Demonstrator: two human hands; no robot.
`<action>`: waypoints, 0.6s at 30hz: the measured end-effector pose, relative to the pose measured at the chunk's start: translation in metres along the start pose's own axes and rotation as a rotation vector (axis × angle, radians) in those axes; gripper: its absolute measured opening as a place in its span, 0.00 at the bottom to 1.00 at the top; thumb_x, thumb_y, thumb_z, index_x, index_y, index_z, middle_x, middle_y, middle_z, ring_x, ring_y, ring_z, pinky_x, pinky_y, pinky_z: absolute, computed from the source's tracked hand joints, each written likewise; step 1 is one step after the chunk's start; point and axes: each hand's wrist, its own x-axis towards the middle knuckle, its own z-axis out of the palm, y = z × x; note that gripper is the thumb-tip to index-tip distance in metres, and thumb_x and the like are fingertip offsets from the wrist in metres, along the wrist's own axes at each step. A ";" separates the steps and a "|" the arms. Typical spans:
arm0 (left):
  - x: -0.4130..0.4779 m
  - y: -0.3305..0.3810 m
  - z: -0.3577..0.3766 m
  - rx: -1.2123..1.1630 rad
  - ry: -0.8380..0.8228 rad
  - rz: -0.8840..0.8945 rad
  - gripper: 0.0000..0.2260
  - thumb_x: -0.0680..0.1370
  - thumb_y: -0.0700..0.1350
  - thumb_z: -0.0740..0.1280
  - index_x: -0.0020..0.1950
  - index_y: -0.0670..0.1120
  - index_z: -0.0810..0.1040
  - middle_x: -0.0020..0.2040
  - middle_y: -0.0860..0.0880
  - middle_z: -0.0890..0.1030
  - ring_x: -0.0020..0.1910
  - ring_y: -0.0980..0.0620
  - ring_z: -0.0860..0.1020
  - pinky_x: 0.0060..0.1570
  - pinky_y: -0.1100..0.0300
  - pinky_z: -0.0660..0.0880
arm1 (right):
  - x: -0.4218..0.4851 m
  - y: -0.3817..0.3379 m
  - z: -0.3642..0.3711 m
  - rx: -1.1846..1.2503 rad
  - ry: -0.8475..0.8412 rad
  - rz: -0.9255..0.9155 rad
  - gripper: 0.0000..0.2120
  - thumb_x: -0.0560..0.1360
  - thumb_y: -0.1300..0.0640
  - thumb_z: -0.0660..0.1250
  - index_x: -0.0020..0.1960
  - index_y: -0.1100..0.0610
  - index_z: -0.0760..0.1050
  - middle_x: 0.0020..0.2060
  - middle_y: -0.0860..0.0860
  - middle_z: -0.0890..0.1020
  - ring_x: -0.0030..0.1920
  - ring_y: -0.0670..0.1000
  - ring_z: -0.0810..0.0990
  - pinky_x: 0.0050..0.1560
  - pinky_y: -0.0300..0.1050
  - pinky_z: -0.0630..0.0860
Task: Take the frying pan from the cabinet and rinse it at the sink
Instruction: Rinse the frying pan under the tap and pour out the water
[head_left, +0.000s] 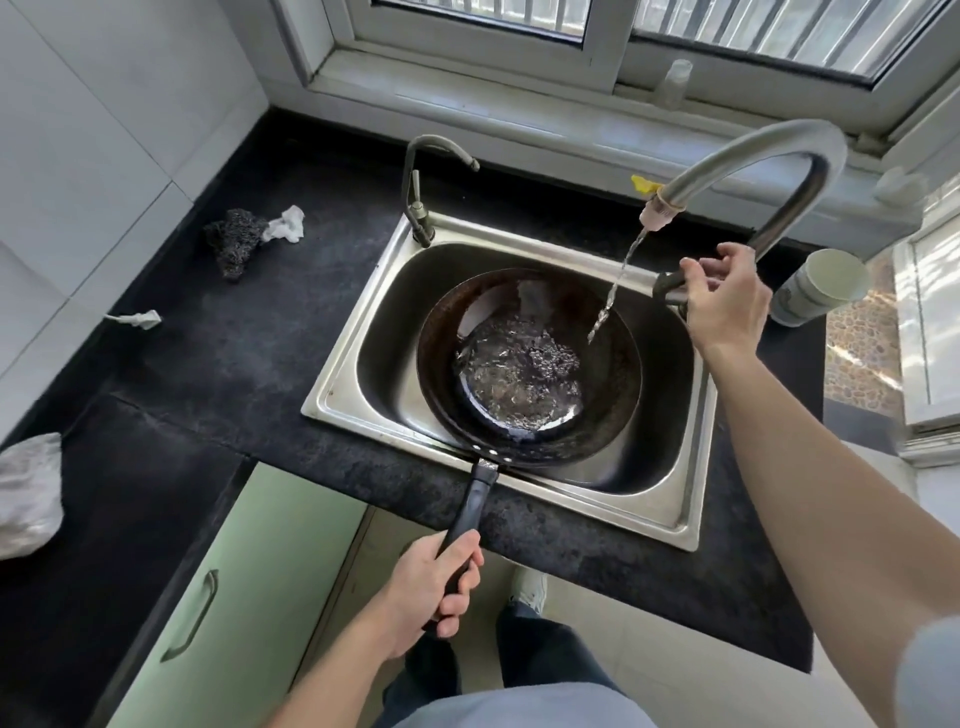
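A dark round frying pan (613, 374) sits in the steel sink (353, 364), with rippling water pooled in its bottom. Its black handle sticks out over the counter's front edge, and my left hand (431, 592) is closed around the handle's end. A thin stream of water falls from the spout of the curved steel faucet (753, 150) into the pan's right side. My right hand (727, 301) is wrapped on the faucet's dark lever at the sink's right rim.
A black counter (234, 338) surrounds the sink, with a dark scrubber (231, 241), crumpled tissues (285, 224) and a grey cloth (28, 493). A smaller tap (421, 208) stands at the sink's back left. A cup (821, 286) sits right of the faucet. Green cabinet doors (234, 597) lie below.
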 end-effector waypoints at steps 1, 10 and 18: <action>0.000 0.000 -0.001 0.003 -0.005 0.004 0.12 0.82 0.50 0.62 0.48 0.41 0.73 0.31 0.49 0.70 0.23 0.55 0.63 0.19 0.64 0.61 | 0.000 -0.001 0.000 -0.002 -0.007 0.030 0.23 0.79 0.44 0.68 0.67 0.57 0.73 0.57 0.53 0.85 0.56 0.53 0.84 0.60 0.51 0.77; -0.001 -0.002 -0.006 0.027 -0.042 0.019 0.13 0.81 0.50 0.63 0.47 0.41 0.72 0.32 0.49 0.71 0.24 0.54 0.65 0.20 0.62 0.65 | -0.091 -0.018 -0.035 0.007 -0.119 0.126 0.28 0.78 0.42 0.68 0.71 0.57 0.68 0.62 0.54 0.81 0.60 0.55 0.81 0.63 0.55 0.76; -0.003 -0.002 -0.010 0.055 -0.068 0.053 0.11 0.81 0.47 0.64 0.47 0.40 0.73 0.31 0.49 0.73 0.24 0.54 0.68 0.22 0.60 0.66 | -0.248 -0.051 0.012 0.241 -0.440 0.388 0.15 0.78 0.45 0.70 0.54 0.56 0.80 0.44 0.51 0.86 0.42 0.46 0.84 0.51 0.50 0.82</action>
